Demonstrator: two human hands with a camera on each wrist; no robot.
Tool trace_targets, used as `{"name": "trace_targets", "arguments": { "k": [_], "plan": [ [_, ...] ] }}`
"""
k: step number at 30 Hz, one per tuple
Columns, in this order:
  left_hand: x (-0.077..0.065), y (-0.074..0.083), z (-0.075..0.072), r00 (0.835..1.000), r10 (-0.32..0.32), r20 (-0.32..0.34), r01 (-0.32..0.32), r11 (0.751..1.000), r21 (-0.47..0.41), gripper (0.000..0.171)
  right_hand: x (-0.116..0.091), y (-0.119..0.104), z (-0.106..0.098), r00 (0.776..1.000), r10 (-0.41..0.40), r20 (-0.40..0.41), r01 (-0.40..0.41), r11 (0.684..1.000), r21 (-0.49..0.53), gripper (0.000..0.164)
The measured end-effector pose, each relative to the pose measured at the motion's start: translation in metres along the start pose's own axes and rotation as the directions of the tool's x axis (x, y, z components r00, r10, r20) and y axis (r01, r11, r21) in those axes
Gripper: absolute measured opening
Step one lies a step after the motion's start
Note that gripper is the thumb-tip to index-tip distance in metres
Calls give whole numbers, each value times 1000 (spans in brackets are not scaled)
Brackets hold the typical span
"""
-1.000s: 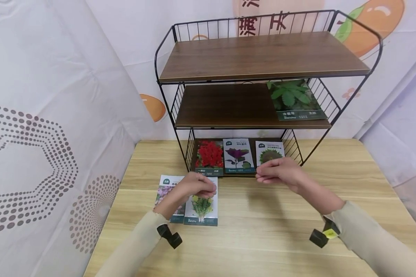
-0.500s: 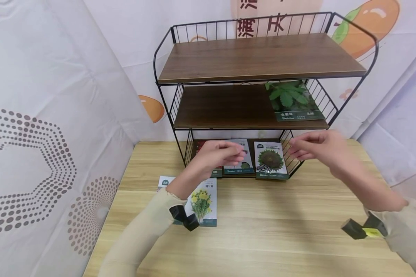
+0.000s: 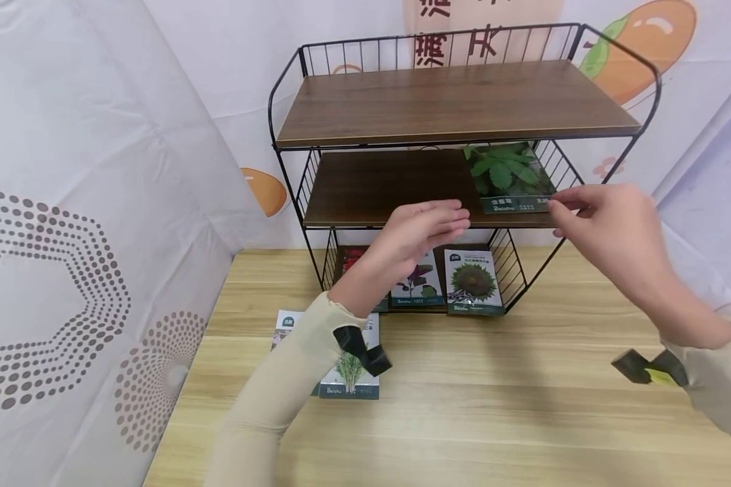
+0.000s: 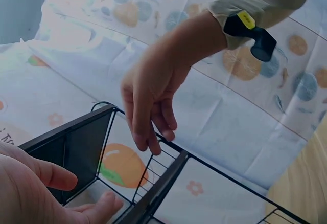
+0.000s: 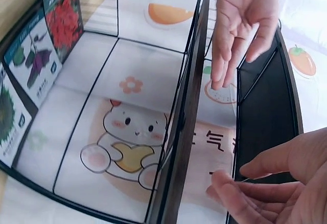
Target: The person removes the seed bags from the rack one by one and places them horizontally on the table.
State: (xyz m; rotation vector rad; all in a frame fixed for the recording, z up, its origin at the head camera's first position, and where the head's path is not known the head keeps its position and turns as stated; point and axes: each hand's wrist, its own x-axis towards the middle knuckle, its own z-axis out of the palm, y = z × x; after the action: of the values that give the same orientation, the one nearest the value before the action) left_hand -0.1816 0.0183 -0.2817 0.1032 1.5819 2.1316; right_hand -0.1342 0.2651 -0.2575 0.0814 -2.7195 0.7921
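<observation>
Clock directions refer to the head view, 12 o'clock pointing away from the person. The leaf-printed packet (image 3: 505, 169) lies flat at the 3 o'clock end of the middle shelf (image 3: 390, 182), beside the wire side rail (image 3: 560, 166). The step in hand appears to be adjusting this packet. The right hand (image 3: 621, 233) is at the packet's 4 o'clock corner, thumb and fingers nearly together; whether they pinch the corner or only touch it cannot be told. The left hand (image 3: 426, 226) holds nothing, its fingers extended near the packet's 8 o'clock corner. For good control, handle the thin packet by its edge, since a hard squeeze could crease it. Apply light, even pressure from both corners and square the 6 o'clock edge to the shelf's front lip. Avoid pushing towards 3 o'clock, where the packet could buckle against the rail. Hold both forearms clear of the sunflower packet (image 3: 472, 281) on the bottom shelf, and release the corner gently.
</observation>
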Motion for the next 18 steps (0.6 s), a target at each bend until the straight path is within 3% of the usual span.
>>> {"name": "trace_targets", "arguments": {
  "k": [4,8,18],
  "plan": [
    [8,7,8,1000,-21,2,21,999,-30,40,7,1,0,999,-48,2,47,992,-119,33],
    [15,10,14,999,-35,11,36,998,-53,38,14,5,2,998,-41,43,48,978,-201,36],
    [27,11,18,995,-81,63,87,992,-94,36,21,12,6,989,9,150,23,978,-209,36]
  ]
}}
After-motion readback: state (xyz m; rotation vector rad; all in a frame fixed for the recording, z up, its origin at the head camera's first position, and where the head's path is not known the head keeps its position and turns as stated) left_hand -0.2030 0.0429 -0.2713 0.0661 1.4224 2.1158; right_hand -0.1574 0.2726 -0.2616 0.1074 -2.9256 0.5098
